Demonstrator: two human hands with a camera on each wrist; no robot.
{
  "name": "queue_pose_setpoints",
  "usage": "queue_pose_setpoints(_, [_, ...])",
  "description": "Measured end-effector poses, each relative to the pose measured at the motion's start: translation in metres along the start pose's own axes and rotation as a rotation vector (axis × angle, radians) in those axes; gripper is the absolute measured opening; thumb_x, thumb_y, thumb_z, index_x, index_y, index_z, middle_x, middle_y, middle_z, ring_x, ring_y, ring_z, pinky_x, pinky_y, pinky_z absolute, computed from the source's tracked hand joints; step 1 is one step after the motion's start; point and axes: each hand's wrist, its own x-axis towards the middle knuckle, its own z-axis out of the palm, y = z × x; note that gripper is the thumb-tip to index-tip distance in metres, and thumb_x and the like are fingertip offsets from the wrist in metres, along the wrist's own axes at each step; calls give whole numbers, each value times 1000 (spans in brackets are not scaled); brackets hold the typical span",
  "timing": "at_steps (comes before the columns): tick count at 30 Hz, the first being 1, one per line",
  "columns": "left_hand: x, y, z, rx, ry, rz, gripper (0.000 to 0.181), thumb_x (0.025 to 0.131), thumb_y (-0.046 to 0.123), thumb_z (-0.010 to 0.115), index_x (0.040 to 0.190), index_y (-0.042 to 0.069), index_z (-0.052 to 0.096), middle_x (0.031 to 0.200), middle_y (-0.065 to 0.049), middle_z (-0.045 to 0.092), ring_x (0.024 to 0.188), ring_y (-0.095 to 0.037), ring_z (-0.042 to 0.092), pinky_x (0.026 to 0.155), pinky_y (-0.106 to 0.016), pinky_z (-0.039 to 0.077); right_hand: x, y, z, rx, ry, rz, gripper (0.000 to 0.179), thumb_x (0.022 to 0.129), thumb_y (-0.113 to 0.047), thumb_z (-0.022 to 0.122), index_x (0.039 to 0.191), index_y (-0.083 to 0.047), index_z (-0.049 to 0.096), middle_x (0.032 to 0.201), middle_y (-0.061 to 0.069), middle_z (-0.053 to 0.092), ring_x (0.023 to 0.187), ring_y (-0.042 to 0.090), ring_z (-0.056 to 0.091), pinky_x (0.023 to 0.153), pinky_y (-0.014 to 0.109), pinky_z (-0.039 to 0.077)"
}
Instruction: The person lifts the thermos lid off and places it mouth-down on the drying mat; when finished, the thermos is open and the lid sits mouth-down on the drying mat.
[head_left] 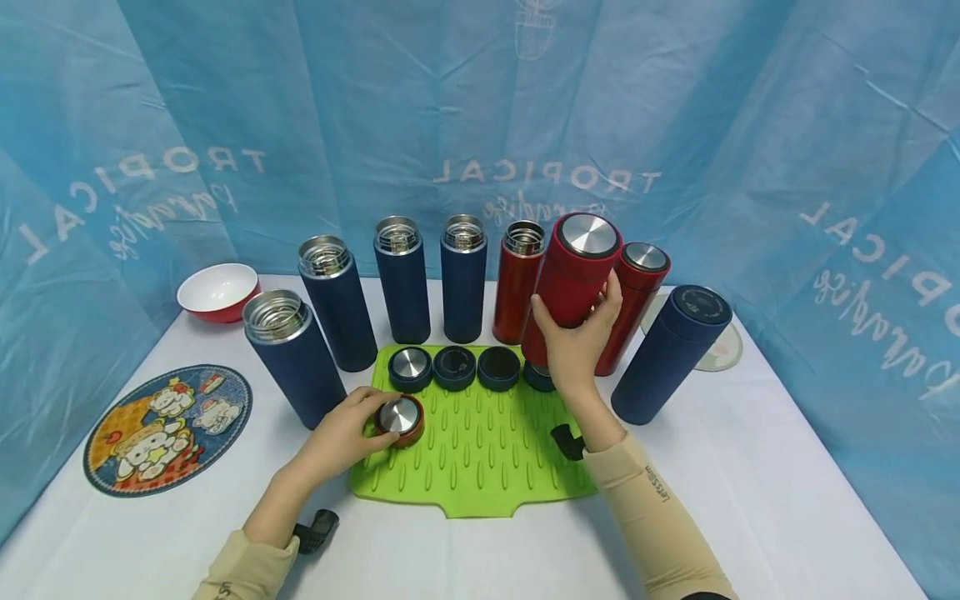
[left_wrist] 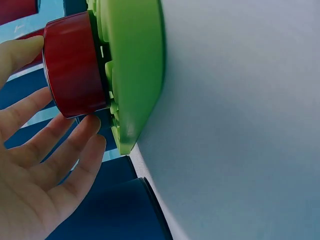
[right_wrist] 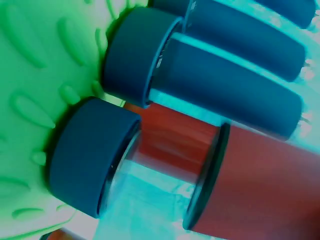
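- My left hand curves around the red lid, thumb on one side and fingertips on the other, parted just by the lid's width.
- That lid, steel disc upward, sits at the left part of the green mat, near its edge.
- My right hand is wrapped around the red bottle, thumb on its left side; I hold it raised, its steel top uppermost and its base apart from the lids below.
- Along the mat's back edge four blue lids stand in a row; the held bottle hides part of the rightmost one.
- Behind them are two uncapped blue bottles, with two more further left, the nearest just beyond my left hand.
- An uncapped red bottle stands close on the left of the one I hold, crowding that side.
- On the other side, a capped red bottle is partly covered by my fingers, and a capped blue bottle stands nearer my forearm.
- Well out to the left lie a bowl and a round cartoon placemat; a pale round mat shows behind the capped bottles.
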Motion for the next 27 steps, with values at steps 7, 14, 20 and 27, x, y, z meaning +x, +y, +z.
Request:
queue_pose_setpoints(7, [1,-1,0,-7,-12,-8,48,79,19,73,122,6,58,114,-11,54,99,-26,57,83,-44,48,-16,-13,-25,-85,-377,85,84,72,-13,77,137,-24,27,117,11,55,101,22,55,79,44,48])
queue_pose_setpoints(14, [0,0,-1,-10,-10,-4,48,78,18,74,122,6,58,114,-12,54,99,-27,57,83,-43,48,-31,-17,-37,-457,-652,-133,87,64,-30,78,139,-25,35,107,4,60,86,17,59,66,37,51])
queue_pose_setpoints(20, [0,0,-1,0,-8,10,49,78,18,74,122,6,58,114,-11,54,97,-26,58,82,-42,48,-38,-19,-44,-644,-757,-321,87,60,-37,77,138,-25,40,102,3,61,84,16,57,62,35,49])
queue_pose_setpoints(27, [1,1,-3,2,-18,2,48,78,19,74,122,6,57,115,-12,54,99,-27,58,83,-43,48,-42,-18,-49,-790,-868,-456,89,59,-42,79,138,-27,41,100,4,59,84,18,57,68,36,50])
